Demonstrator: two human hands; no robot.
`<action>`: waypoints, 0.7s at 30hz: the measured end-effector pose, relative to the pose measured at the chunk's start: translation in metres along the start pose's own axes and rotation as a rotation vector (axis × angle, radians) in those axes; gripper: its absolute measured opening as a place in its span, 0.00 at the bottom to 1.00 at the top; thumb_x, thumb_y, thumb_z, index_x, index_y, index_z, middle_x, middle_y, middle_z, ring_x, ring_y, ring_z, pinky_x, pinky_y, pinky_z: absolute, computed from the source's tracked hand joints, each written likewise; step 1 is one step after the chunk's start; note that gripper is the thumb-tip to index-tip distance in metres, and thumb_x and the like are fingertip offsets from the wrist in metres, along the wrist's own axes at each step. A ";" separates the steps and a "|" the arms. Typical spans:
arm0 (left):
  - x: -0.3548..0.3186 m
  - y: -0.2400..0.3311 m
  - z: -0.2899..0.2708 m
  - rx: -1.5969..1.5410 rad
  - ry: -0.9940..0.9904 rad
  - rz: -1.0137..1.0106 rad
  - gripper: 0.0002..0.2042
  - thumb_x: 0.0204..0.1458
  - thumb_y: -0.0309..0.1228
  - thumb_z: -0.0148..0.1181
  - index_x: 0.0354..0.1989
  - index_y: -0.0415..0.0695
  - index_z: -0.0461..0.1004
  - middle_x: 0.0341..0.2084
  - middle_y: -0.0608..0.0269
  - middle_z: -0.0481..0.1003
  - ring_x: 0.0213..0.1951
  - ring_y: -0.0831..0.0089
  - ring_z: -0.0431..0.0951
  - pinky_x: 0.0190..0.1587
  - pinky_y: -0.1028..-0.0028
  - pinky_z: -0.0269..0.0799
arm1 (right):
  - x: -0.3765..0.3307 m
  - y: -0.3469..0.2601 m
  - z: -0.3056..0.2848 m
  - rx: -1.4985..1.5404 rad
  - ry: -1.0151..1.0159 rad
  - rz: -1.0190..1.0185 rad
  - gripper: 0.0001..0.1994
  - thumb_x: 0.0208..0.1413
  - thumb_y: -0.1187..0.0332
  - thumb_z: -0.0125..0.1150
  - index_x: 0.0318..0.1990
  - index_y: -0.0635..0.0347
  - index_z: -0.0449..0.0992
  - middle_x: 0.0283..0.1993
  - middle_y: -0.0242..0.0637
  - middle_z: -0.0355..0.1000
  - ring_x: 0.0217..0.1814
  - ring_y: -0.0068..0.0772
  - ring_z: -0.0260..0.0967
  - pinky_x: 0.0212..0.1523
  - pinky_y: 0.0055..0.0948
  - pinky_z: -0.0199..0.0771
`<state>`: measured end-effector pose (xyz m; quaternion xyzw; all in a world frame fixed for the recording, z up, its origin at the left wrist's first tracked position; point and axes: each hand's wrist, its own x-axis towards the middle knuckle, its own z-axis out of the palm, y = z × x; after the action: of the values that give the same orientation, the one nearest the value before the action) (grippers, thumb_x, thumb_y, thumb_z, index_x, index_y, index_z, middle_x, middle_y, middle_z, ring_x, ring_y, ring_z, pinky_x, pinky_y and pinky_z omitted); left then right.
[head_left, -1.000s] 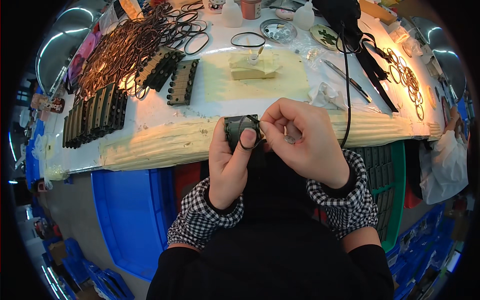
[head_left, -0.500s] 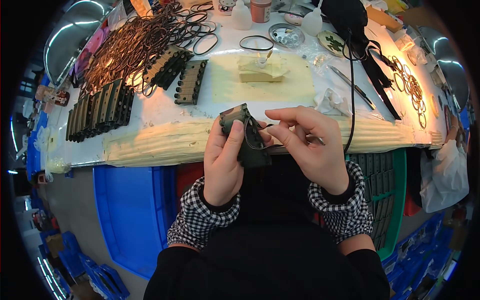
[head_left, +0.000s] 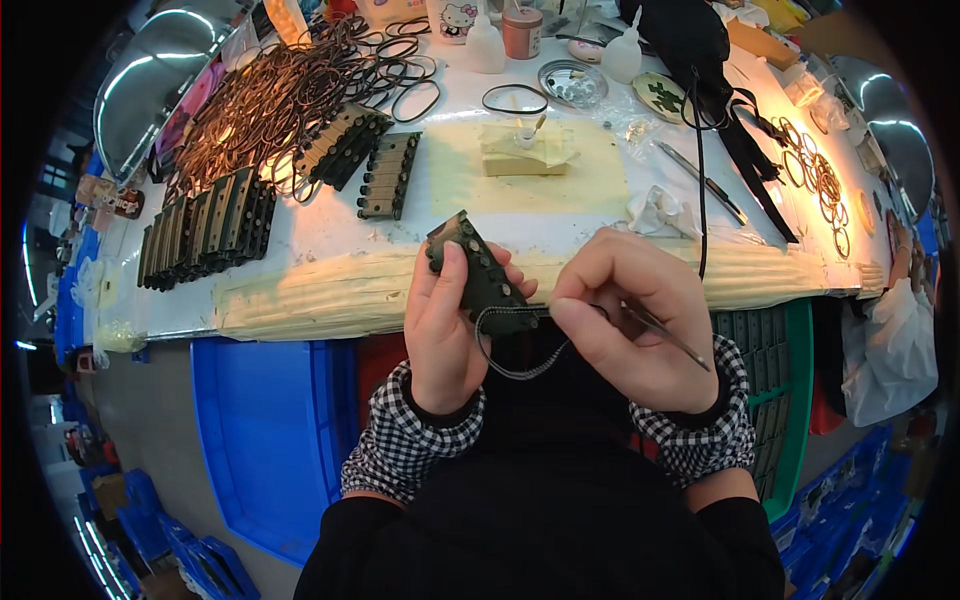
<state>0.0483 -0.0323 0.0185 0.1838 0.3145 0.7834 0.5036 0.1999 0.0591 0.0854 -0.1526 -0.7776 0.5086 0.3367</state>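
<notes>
In the head view, just about mid-dial, I see the left hand [head_left: 438,335] closed around a dark green studded block [head_left: 478,275], thumb on top, the block tilted with its upper end toward eleven o'clock. A ribbed black band [head_left: 520,376] loops from its lower end toward the right hand [head_left: 565,303], whose fingers are pinched narrow around a slim metal tool [head_left: 668,335]. On the desk [head_left: 325,232], similar blocks [head_left: 205,228] line up at ten o'clock; a blue tray [head_left: 262,430] sits at eight.
</notes>
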 end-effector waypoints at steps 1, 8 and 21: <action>0.001 0.003 0.000 -0.084 -0.002 -0.017 0.13 0.66 0.34 0.42 0.53 0.40 0.60 0.38 0.56 0.73 0.40 0.71 0.76 0.44 0.65 0.77 | -0.002 -0.002 0.000 0.076 0.032 0.024 0.02 0.53 0.76 0.62 0.32 0.64 0.74 0.25 0.26 0.68 0.20 0.10 0.55 0.22 0.14 0.56; -0.012 -0.002 0.015 0.132 -0.116 -0.006 0.13 0.65 0.33 0.45 0.53 0.40 0.60 0.40 0.55 0.74 0.39 0.70 0.77 0.43 0.67 0.77 | 0.008 0.012 0.021 0.342 0.202 0.311 0.05 0.56 0.74 0.60 0.34 0.67 0.73 0.23 0.22 0.68 0.19 0.03 0.56 0.18 0.11 0.50; -0.011 -0.007 0.005 0.260 -0.195 0.117 0.16 0.65 0.31 0.44 0.58 0.38 0.61 0.47 0.58 0.72 0.50 0.71 0.73 0.53 0.72 0.68 | 0.004 0.023 0.034 0.362 0.266 0.335 0.06 0.55 0.74 0.61 0.33 0.68 0.72 0.29 0.27 0.69 0.24 0.07 0.57 0.22 0.13 0.57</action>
<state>0.0609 -0.0384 0.0174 0.3402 0.3516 0.7427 0.4572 0.1718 0.0478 0.0579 -0.2820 -0.5870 0.6632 0.3689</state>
